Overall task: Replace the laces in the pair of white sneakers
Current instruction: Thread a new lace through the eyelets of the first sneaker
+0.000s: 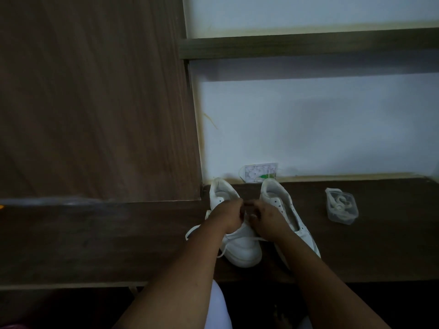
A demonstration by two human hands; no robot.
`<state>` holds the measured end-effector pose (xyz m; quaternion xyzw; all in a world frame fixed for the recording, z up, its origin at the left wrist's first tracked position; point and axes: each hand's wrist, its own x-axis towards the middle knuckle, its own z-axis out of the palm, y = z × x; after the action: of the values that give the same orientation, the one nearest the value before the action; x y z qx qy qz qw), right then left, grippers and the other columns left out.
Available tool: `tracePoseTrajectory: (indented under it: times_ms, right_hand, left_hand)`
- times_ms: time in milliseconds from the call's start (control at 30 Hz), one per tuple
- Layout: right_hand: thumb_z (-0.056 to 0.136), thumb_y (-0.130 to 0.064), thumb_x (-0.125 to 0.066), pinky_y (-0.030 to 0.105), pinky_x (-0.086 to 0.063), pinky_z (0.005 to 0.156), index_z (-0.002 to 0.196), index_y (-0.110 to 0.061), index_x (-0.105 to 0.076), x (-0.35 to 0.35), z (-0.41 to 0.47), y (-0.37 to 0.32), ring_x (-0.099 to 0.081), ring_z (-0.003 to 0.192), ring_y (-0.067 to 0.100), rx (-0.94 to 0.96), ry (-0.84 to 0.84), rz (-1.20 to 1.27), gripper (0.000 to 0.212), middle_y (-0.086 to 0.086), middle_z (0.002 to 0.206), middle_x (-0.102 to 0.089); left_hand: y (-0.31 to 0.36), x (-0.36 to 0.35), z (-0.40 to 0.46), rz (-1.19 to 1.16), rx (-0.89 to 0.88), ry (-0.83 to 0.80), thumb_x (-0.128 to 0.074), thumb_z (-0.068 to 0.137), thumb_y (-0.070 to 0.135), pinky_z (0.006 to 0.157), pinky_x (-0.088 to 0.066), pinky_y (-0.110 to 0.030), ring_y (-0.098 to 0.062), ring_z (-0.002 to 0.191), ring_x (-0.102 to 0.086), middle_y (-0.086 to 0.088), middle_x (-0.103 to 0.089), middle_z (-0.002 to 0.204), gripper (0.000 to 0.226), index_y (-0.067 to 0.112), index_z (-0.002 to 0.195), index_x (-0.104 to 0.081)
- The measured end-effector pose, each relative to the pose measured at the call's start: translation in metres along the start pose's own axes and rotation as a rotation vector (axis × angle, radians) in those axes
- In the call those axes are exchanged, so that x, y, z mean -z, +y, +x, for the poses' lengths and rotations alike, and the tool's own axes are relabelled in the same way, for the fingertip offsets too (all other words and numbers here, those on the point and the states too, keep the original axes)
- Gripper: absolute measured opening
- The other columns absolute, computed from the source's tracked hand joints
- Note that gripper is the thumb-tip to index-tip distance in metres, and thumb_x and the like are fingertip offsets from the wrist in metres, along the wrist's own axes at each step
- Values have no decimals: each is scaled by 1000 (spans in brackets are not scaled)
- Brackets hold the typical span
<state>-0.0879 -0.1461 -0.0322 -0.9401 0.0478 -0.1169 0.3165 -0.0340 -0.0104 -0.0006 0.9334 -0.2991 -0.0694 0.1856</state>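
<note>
While both hands meet over the left sneaker [240, 243], the grip looks narrow on each side: the left hand [229, 213] and the right hand [267, 216] have their fingers curled inward toward each other above the eyelet rows, most likely pinching lace, though the dim light hides what sits between the fingertips. A white lace [202, 230] loops out from under the left wrist and trails over the near left side of the shoe onto the bench [118, 245], so this shoe seems partly threaded or partly undone; I cannot tell which.

Just right of it, touching or nearly so, stands the right sneaker [282, 210], with bare eyelets and an open throat, no lace visible in it. Further right and well apart lies a small clear box [342, 206] holding coiled white lace, probably the spare. Against the far wall, behind the shoes, leans a small printed card [260, 173].

By my judgement the lace is light, limp and prone to twisting, so it is best taken at its stiff tip for feeding through a hole. The sneaker is light with a soft upper and firm sole; steadying it by the sole or by the sides beside the eyelets should keep it from sliding on the smooth bench.
</note>
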Motion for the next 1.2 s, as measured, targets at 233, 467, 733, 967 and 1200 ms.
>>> tracePoseTrajectory:
  times_ms: [233,467,733,967,1200]
  right_hand:
    - [91,-46,-52,26,-45,66,81,-19,-70,-27,-1,-5,-57,74,8,-147,178,-101,34,-5,78,-62]
    - [90,-43,-57,15,-31,53,71,-13,-69,-20,5,-7,-51,60,2,-101,126,21,37,-8,64,-56]
    - [88,-26,-60,30,-48,64,76,-6,-69,-14,4,-10,-63,69,17,-147,89,66,25,8,71,-67]
    - [90,-30,-57,24,-39,60,77,-12,-65,-13,4,-9,-56,69,10,-181,66,57,23,0,73,-62]
    - [89,-33,-55,24,-37,59,68,-22,-62,-9,4,-9,-56,70,10,-206,31,29,25,-6,68,-60]
  left_hand:
    - [-5,1,-3,9,-26,-4,-50,95,21,74,-42,-25,-16,84,-58,-3,-60,90,29,8,120,-51]
    - [-5,8,-8,13,-16,-29,-52,94,14,70,-38,-31,-19,87,-55,-10,-60,107,28,18,118,-39]
    - [-21,19,-9,-17,98,115,-51,91,25,79,-55,-42,-21,88,-61,-1,-62,101,19,34,99,-36]
    - [-39,44,-20,-188,263,578,-49,96,20,62,-40,-31,-20,79,-54,0,-59,93,10,26,96,-41]
    - [-49,57,-23,-392,312,1097,-51,91,6,66,-41,-30,-20,80,-55,-3,-58,89,16,20,89,-43]
